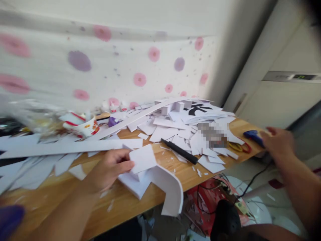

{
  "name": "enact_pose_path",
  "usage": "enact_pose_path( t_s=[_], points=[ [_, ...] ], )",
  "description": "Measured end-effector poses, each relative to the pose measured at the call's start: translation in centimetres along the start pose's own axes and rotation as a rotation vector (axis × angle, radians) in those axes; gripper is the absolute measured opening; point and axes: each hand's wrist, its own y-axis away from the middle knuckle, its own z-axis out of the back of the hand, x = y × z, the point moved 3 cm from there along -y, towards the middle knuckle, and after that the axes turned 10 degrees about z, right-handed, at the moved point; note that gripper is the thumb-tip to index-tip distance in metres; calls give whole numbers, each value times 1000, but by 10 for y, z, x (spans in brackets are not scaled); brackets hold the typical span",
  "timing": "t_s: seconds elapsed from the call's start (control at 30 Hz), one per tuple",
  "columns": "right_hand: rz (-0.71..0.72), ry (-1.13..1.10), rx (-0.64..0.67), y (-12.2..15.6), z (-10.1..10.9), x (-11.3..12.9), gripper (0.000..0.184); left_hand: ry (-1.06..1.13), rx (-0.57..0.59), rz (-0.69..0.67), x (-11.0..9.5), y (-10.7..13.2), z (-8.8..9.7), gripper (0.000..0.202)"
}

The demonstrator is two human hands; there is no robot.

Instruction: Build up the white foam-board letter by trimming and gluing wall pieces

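My left hand (114,167) is closed on a white board piece (143,159), pinching its left edge between thumb and fingers. This squarish piece is above a larger flat white board (140,187), and a white curved strip (173,187) bends out to the right over the table's front edge. At the table's right edge, my right hand (279,142) has its fingers curled at the end of a blue tool (253,136). Blur hides the tool's exact kind. A black-handled tool (182,152) with a thin tip lies between the hands.
White offcuts (170,129) cover the back of the wooden table (100,214). A long white strip (75,147) lies left, near a patterned paper cup (85,127). Yellow and red rings (242,147) lie right. Below are a red stool (205,201) and a black cord (253,182).
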Motion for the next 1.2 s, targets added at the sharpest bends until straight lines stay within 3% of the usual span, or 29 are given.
enact_pose_path(
  t_s=[0.1,0.13,0.17,0.23,0.3,0.37,0.43,0.53,0.67,0.8,0.97,1.07,1.2],
  points=[
    [-96,-112,-34,10,24,81,39,-118,52,-48,-5,1,-6,25],
    [-60,-229,48,17,31,116,37,-158,67,-64,-7,1,-9,26],
    [56,-351,134,25,38,155,32,-190,77,-81,-8,1,-11,26],
    [421,-661,280,46,51,234,28,-235,76,-98,-11,3,-15,27],
    [700,-875,421,68,58,297,50,-273,64,-92,-13,5,-19,27],
    [869,-876,551,85,57,341,54,-310,59,-86,-14,9,-22,26],
    [969,-819,596,95,53,368,51,-322,70,-97,-16,13,-24,25],
    [1023,-778,605,100,46,383,42,-286,99,-113,-17,18,-25,21],
    [978,-890,680,98,34,377,41,-212,103,-202,-19,20,-19,16],
    [898,-1054,724,94,17,361,35,-188,-43,-286,-19,13,-3,20],
    [987,-1051,826,98,-1,359,20,-520,-243,-378,-12,-3,3,11],
    [1085,-975,759,103,-9,363,19,-752,-222,-499,-5,-9,-3,9],
    [1191,-872,711,109,-16,366,20,-834,-129,-557,0,-14,-5,13]
  ],
)
